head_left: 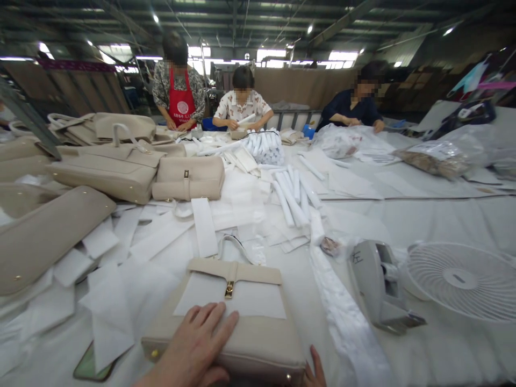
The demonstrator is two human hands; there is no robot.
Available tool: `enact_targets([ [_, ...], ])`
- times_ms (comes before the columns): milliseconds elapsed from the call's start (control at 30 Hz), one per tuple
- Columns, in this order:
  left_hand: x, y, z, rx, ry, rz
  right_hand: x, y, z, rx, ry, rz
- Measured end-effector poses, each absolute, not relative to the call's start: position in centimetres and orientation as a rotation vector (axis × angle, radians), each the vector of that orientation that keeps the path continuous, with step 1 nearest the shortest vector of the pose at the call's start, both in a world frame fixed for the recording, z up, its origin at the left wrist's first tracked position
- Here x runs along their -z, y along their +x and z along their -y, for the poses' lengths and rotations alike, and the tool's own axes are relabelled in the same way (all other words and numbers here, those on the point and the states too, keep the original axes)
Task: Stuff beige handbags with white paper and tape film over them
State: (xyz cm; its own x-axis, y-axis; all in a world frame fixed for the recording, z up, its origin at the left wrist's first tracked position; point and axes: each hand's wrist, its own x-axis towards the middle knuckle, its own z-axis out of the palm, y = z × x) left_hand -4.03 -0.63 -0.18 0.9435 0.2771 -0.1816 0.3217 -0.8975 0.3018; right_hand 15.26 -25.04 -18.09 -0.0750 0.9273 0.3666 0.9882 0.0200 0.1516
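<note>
On bag (pixel 262 334) | left grip (pixel 199 341) flat | right grip (pixel 316 372) seemingly at corner

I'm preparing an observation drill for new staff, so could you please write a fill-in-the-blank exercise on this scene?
The person's ____ grip is spread across the front of the nearest handbag.
Its gold clasp lies over a ____ sheet.
The co-worker's apron is ____.
From this view, the fan stands to the ____ of the tape dispenser.
Missing words: left; white; red; right.

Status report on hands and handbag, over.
Left hand resting on beige handbag and white sheet. Right hand at near right corner. Tape dispenser to the right, clear of bag.
</note>
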Motion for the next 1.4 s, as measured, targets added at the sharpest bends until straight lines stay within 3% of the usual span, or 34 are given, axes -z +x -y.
enact_targets([
  [167, 2.8, -3.9, 1.3, 0.112, 2.932, -0.31, 16.1, 15.3, 25.2, 0.544, -1.994, 2.167],
  [433, 1.5, -2.5, -0.3, -0.089, 2.967, 0.03, 15.7, 14.5, 25.4, 0.481, -2.042, 2.09],
  [933, 1.7, 0.6, -0.7, -0.014, 2.851, -0.209, 14.3, 11.5, 27.4, 0.061, -2.022, 1.678],
  [1100, 1.6, 0.8, -0.7, 0.009, 2.831, -0.181, 15.4, 9.4, 28.0, 0.135, -2.108, 1.379],
  [1400, 2.0, 0.3, 0.3, -0.082, 2.949, -0.167, 15.5, 9.6, 27.0, 0.272, -2.189, 1.395],
])
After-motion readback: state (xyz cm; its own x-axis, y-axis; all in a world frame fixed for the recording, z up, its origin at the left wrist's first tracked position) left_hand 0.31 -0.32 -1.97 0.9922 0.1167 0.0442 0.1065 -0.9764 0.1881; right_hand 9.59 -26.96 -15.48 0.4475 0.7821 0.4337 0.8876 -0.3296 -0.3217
